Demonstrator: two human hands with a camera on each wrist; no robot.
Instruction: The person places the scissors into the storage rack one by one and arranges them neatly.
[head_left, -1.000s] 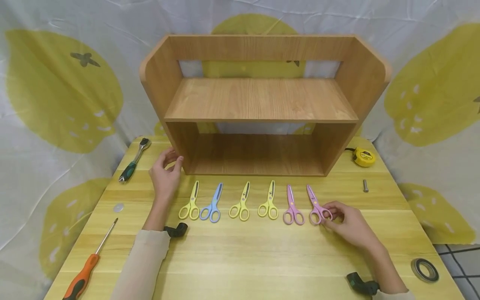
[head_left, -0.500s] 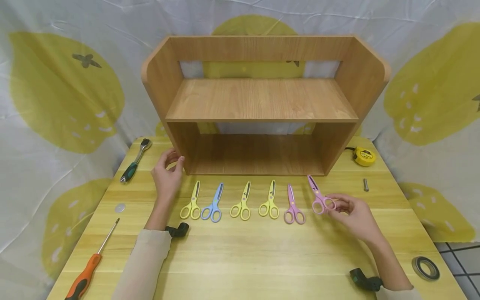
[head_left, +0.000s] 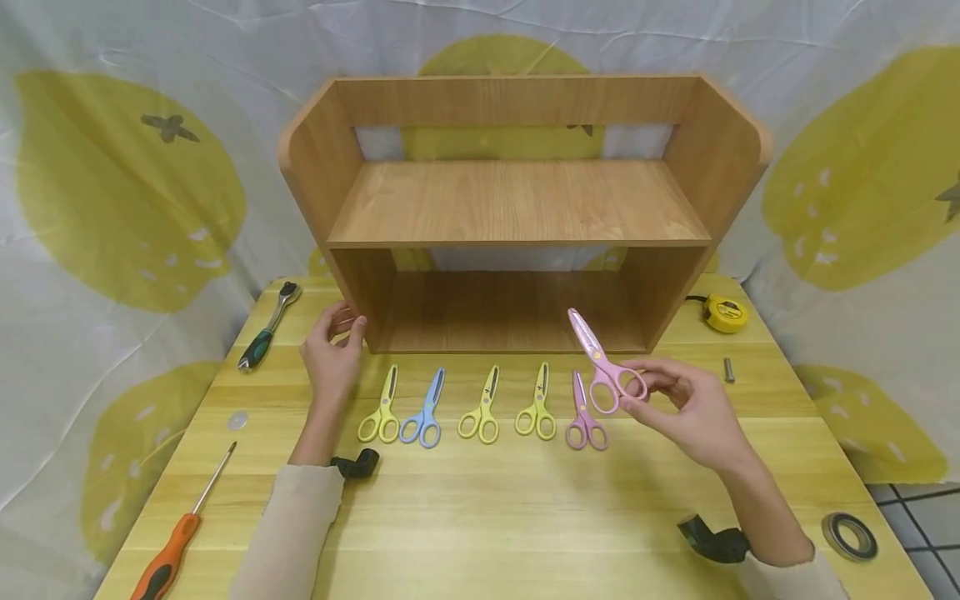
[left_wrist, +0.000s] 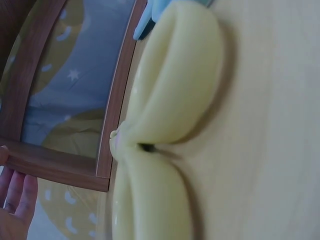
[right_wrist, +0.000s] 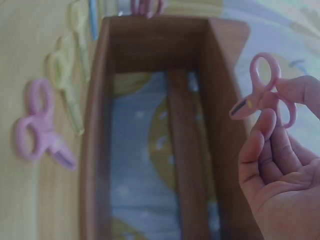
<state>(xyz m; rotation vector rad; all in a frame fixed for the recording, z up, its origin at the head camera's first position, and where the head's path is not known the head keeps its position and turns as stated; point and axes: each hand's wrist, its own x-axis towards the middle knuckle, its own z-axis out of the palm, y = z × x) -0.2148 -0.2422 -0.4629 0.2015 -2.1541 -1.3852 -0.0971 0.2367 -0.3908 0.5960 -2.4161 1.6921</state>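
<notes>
Fingers of the right hand (head_left: pixel 686 408) pinch lifted pink scissors (head_left: pixel 600 367), blades cropped at wrist view; left hand (head_left: pixel 333 346) relaxed.

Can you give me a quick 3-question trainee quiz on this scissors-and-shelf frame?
1. True or false: the right hand holds the pink scissors up off the table.
2. How many scissors lie in the row on the table? A) four B) five C) six
3. Which object is the left hand beside?

Key
1. True; the grip is on a handle loop, blades towards the wooden shelf.
2. B: three yellow, one blue, one pink.
3. The wooden shelf, at its lower left corner.
</notes>
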